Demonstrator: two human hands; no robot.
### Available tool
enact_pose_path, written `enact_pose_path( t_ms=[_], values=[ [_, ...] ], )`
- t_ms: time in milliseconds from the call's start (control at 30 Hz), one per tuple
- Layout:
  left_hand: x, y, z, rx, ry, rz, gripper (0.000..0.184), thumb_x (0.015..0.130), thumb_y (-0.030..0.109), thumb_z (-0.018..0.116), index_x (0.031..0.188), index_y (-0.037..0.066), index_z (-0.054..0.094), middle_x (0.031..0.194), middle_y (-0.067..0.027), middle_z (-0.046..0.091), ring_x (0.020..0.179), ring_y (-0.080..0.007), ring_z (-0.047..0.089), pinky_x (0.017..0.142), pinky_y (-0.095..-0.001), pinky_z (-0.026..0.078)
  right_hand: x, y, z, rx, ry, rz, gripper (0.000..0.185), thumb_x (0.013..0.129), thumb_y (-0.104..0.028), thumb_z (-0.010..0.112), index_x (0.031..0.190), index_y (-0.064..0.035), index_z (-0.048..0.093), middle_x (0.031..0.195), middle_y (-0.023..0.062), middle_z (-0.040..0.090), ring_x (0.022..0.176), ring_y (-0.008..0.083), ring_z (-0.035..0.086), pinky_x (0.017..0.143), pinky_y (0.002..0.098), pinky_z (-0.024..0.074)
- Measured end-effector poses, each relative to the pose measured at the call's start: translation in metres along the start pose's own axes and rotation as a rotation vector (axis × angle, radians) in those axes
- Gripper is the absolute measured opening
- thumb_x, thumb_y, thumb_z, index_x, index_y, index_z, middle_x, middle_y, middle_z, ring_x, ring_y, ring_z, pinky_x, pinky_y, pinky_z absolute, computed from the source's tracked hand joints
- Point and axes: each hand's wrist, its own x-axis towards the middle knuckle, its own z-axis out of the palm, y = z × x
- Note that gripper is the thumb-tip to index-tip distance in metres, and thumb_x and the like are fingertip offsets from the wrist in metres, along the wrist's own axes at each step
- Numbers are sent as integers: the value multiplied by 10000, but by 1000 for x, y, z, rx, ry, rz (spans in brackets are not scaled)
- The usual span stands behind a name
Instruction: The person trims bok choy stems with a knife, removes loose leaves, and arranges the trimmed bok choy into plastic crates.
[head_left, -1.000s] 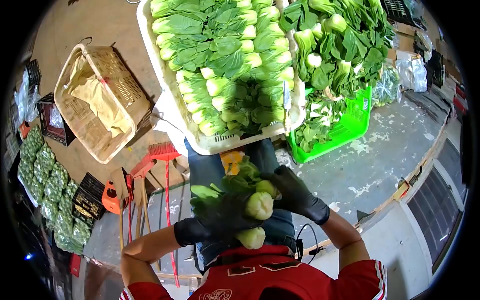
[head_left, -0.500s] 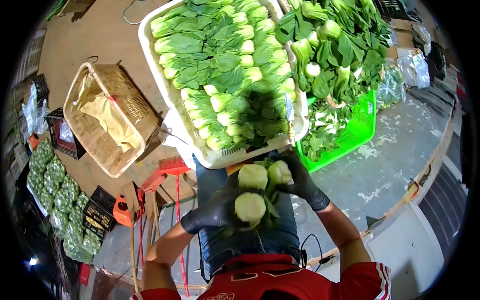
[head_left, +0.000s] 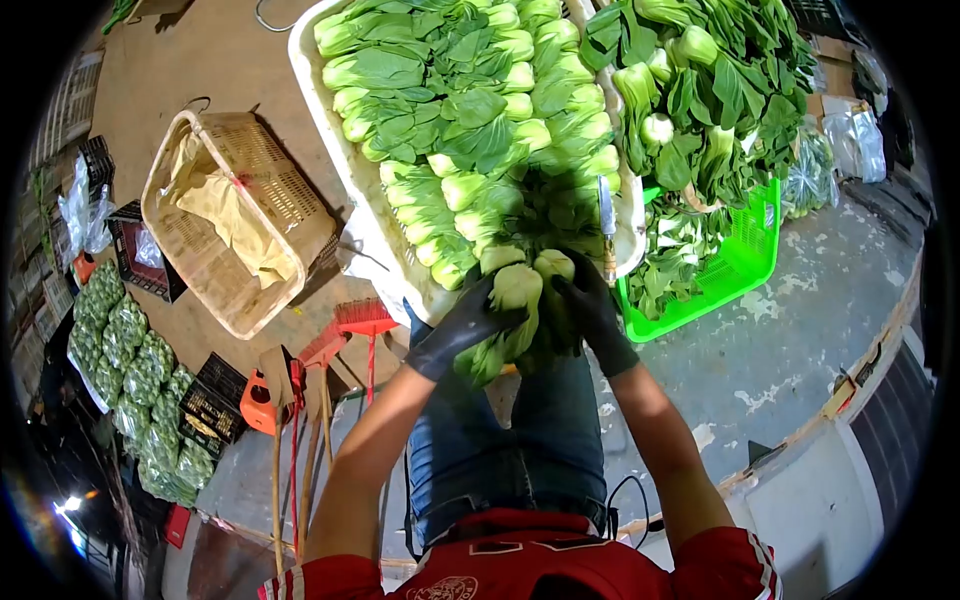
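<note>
Both hands wear black gloves at the near edge of a white crate (head_left: 352, 180) packed with rows of green bok choy (head_left: 400, 125). My left hand (head_left: 475, 322) is closed around bok choy heads (head_left: 517, 288), pale bases up and leaves hanging down. On the other side of the bunch, my right hand (head_left: 592, 305) grips another head (head_left: 553, 264). Leaves and shadow hide some fingertips. A knife (head_left: 607, 218) with a wooden handle lies on the crate's right rim, just above my right hand.
A green crate (head_left: 752, 262) at the right holds leaves, with loose bok choy (head_left: 715, 95) heaped above it. An empty-looking beige basket (head_left: 225, 225) lies left. Brooms (head_left: 366, 318), an orange container (head_left: 258, 402) and bagged greens (head_left: 135, 370) are lower left.
Both hands have moved forward from over the lap to the white crate's near edge, carrying the bok choy. The heads were turned bases up along the way. The view has shifted slightly.
</note>
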Motion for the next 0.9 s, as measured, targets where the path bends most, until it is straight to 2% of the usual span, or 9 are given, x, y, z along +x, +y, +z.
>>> enact_pose_path(
  t_ms=[100, 233, 333, 400, 467, 567, 700, 733, 900],
  values=[
    [35, -42, 7, 482, 210, 179, 838, 653, 285, 761, 1352, 139, 322, 1341, -278, 240, 1239, -484, 228, 1022, -450, 283, 23, 30, 9, -83, 94, -123, 503, 798, -118, 621, 1233, 39, 424, 1142, 151, 535, 1030, 219, 521, 898, 311, 407],
    [66, -103, 8, 793, 331, 192, 751, 672, 326, 692, 1333, 182, 367, 1349, -289, 261, 1176, -466, 328, 926, -505, 337, 59, 89, -18, -361, 65, -119, 483, 816, -103, 592, 1255, 4, 421, 1211, 148, 507, 1130, 218, 471, 931, 312, 378],
    [71, -98, 25, 1022, 330, 140, 719, 685, 337, 678, 1325, 183, 387, 1352, -290, 259, 1170, -472, 336, 920, -526, 333, 90, 21, -9, -686, 10, -422, 480, 783, -67, 593, 1238, -24, 446, 1220, 169, 499, 1141, 278, 466, 933, 341, 377],
    [68, -89, 24, 929, 315, 181, 682, 704, 334, 668, 1314, 181, 403, 1352, -288, 267, 1161, -475, 344, 904, -548, 338, 125, -28, 16, -931, 98, -595, 497, 700, -39, 628, 1178, -42, 494, 1151, 170, 516, 1084, 366, 458, 909, 394, 396],
    [69, -87, 15, 875, 260, 149, 662, 712, 338, 664, 1302, 168, 417, 1335, -292, 294, 1144, -477, 361, 899, -533, 353, 174, -40, 30, -1200, 96, -747, 474, 679, -43, 641, 1135, -52, 513, 1113, 154, 529, 1048, 331, 489, 891, 396, 402],
    [62, -81, -19, 680, 200, 163, 603, 761, 312, 639, 1270, 68, 427, 1251, -256, 424, 1134, -396, 422, 920, -439, 371, 216, -36, 36, -1638, 18, -642, 479, 673, -50, 646, 1128, -57, 497, 1102, 171, 506, 1022, 335, 479, 875, 406, 398],
    [42, -89, -48, 428, 334, 197, 514, 774, 186, 659, 1220, 27, 460, 1151, -200, 527, 1052, -343, 511, 878, -387, 413, 217, -56, 30, -1585, -121, -607, 573, 568, -140, 743, 1087, -62, 515, 996, 164, 497, 933, 330, 494, 797, 405, 424],
    [40, -82, -53, 389, 387, 211, 498, 770, 165, 663, 1206, 21, 470, 1131, -197, 540, 1029, -339, 528, 863, -385, 423, 215, -67, 28, -1570, -162, -534, 460, 596, -140, 744, 1004, -58, 550, 1000, 155, 496, 976, 333, 500, 826, 409, 425],
    [38, -46, -59, 282, 515, 269, 455, 758, 124, 672, 1163, 11, 499, 1078, -194, 566, 972, -340, 560, 825, -380, 447, 217, -53, 14, -1428, -280, -499, 622, 647, -160, 728, 1182, -45, 431, 1132, 179, 468, 1035, 356, 488, 877, 416, 418]
  ],
)
